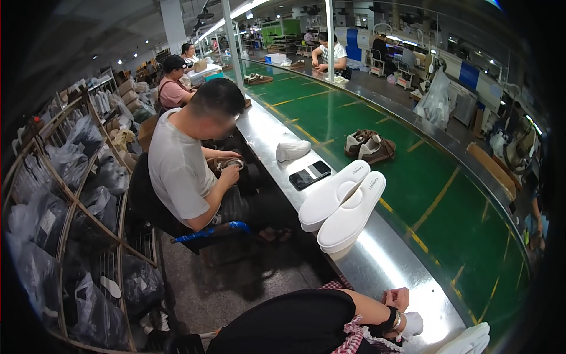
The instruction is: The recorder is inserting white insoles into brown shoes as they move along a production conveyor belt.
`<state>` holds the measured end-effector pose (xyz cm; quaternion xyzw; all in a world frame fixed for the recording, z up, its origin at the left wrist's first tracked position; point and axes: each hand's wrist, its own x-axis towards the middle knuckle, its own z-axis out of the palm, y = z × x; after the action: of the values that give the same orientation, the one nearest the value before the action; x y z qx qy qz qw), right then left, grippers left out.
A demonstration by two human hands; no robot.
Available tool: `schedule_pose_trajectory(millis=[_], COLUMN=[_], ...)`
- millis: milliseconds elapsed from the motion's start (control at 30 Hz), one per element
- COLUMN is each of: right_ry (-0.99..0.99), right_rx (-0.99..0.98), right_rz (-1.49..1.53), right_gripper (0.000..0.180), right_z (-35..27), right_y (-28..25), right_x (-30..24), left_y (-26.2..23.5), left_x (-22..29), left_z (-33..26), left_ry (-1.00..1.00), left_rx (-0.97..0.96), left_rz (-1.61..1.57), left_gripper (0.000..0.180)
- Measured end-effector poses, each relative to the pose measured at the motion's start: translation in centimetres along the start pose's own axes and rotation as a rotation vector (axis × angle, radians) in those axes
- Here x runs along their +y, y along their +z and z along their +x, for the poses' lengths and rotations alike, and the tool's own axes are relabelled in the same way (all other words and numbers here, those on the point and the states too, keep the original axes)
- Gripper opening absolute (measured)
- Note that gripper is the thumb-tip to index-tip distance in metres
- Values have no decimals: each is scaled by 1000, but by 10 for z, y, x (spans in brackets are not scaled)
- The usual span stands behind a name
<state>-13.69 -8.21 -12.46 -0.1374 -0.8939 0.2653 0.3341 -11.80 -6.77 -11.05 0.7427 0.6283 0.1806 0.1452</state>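
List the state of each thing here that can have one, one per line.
Left hand: closed, resting on the steel ledge.
Right hand: closed on a white piece, hard to tell what.
White soles: stacked as a pair, lying overhanging the ledge's edge.
Phone: lying flat, screen dark.
Brown shoes: pair side by side on the green belt.
White shoe insert: lying alone on the ledge.

Glossy brushed-metal table edge [377,265], matt white foam-like insoles [342,203], smooth green belt [354,118].
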Motion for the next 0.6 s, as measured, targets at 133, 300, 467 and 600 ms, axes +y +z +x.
schedule_pose_trajectory(millis=[133, 300, 467, 600], right_ry=[-1, -19, -21, -124], right_rx=[21, 13, 20, 84], right_rz=[43, 54, 60, 50], right_gripper=[20, 21, 18, 14], right_z=[-1, -1, 1, 3], right_y=[4, 3, 3, 3], right_x=[6, 9, 7, 6], left_y=[1, -4, -8, -5], left_x=[0, 2, 4, 4], left_z=[1, -1, -3, 1], left_ry=[-5, 10, 4, 5], left_rx=[-7, -9, -23, -21], left_rz=[-1, -35, 17, -4], left_gripper=[20, 20, 19, 19])
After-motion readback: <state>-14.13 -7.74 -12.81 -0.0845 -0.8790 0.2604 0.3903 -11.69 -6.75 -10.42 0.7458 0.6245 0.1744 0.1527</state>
